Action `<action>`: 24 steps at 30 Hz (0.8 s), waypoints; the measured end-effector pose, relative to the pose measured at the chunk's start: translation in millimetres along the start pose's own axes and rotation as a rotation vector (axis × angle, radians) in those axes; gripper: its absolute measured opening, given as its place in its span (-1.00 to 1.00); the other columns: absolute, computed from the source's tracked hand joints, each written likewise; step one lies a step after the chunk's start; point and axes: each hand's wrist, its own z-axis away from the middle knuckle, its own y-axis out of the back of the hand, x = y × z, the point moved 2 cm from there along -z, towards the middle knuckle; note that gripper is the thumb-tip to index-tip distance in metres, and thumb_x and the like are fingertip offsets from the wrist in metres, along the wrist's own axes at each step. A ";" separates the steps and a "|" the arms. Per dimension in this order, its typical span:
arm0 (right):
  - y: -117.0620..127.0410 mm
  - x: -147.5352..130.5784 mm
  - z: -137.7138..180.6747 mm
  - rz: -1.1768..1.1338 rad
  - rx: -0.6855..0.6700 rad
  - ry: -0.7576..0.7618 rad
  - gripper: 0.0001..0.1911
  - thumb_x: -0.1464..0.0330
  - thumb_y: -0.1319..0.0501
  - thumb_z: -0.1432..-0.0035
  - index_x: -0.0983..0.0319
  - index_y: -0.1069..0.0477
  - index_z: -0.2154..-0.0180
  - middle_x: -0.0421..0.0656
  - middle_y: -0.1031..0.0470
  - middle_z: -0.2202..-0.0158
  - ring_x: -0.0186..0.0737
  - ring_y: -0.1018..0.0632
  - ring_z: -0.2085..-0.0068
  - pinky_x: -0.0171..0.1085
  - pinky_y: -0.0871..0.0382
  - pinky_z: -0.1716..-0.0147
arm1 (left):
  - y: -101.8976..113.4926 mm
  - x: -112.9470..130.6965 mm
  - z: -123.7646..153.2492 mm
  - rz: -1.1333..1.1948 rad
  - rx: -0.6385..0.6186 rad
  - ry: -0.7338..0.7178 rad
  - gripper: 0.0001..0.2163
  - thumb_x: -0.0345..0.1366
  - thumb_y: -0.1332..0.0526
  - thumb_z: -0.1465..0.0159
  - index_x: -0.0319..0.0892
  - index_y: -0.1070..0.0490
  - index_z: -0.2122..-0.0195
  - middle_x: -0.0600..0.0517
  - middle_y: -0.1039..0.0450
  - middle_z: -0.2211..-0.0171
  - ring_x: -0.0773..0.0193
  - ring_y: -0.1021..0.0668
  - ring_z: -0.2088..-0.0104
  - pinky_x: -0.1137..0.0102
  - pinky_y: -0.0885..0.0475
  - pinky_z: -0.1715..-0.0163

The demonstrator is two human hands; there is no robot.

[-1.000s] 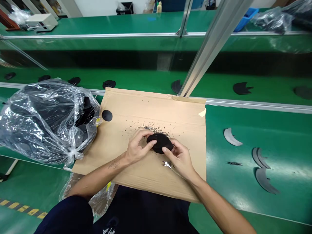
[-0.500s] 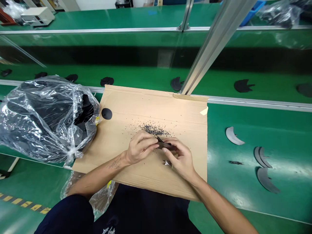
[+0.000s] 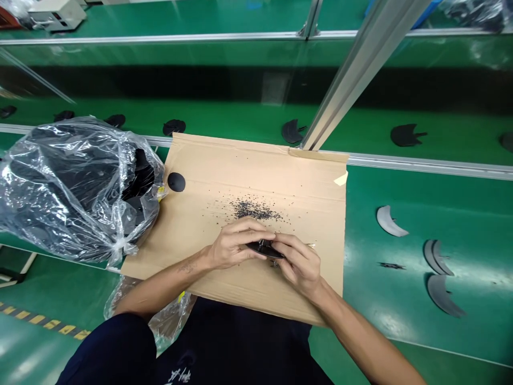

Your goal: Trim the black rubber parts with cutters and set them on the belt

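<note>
Over the cardboard sheet (image 3: 208,160), both my hands grip a thin black plastic part (image 3: 265,249) with a rounded edge. My left hand (image 3: 230,246) pinches its left end between fingers and thumb. The fingers of my right hand (image 3: 300,262) are closed on its right end and cover much of it. Just beyond my fingers lies a heap of tiny black scraps (image 3: 254,209). A small shiny metal piece (image 3: 274,263) shows below the part, mostly hidden by my right hand. A black disc (image 3: 176,182) rests at the sheet's left side.
A clear plastic bag (image 3: 72,187) of black parts bulges at the left. On the green table at right lie several grey crescent pieces (image 3: 390,222) and a thin dark piece (image 3: 391,266). More black parts (image 3: 406,135) sit along the green strip behind the metal post (image 3: 360,69).
The black part has turned in my hands, showing a flatter, rounded edge. My right fingers have shifted over its right end, and the part sits slightly lower in view.
</note>
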 end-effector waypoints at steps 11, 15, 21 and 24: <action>0.0 -3.5 -1.7 -0.058 -0.030 0.022 -0.74 0.54 -0.19 -0.29 0.20 -0.51 0.04 0.00 -0.64 0.08 -0.18 -0.69 0.17 -0.27 -0.65 0.30 | -0.5 11.2 0.1 0.006 0.065 -0.002 -0.81 -0.24 -0.31 -0.35 -0.16 -0.57 0.06 -0.06 -0.61 0.30 0.24 -0.62 0.29 0.30 -0.56 0.27; -0.4 -3.3 -2.7 -0.066 -0.056 0.017 -0.78 0.52 -0.19 -0.29 0.19 -0.51 0.09 0.00 -0.63 0.10 -0.17 -0.69 0.18 -0.25 -0.65 0.30 | -0.1 13.3 -0.2 0.007 0.039 0.008 -0.83 -0.24 -0.27 -0.38 -0.14 -0.57 0.06 -0.06 -0.62 0.30 0.24 -0.63 0.29 0.30 -0.56 0.28; -1.7 -7.1 -4.4 -0.207 -0.063 -0.023 -0.82 0.49 -0.21 -0.31 0.20 -0.53 0.11 0.00 -0.63 0.10 -0.17 -0.68 0.18 -0.26 -0.64 0.26 | 1.4 15.3 2.6 -0.011 0.066 0.016 -0.84 -0.24 -0.36 -0.31 -0.13 -0.58 0.11 0.00 -0.58 0.35 0.28 -0.59 0.34 0.33 -0.53 0.32; -3.6 -5.6 -3.3 -0.275 -0.054 -0.115 -0.84 0.38 -0.20 -0.36 0.18 -0.55 0.11 -0.01 -0.65 0.13 -0.15 -0.69 0.20 -0.21 -0.64 0.26 | 1.6 15.0 2.7 0.015 0.032 0.007 -0.71 -0.09 -0.33 -0.32 -0.11 -0.56 0.03 0.00 -0.56 0.33 0.27 -0.56 0.32 0.32 -0.52 0.29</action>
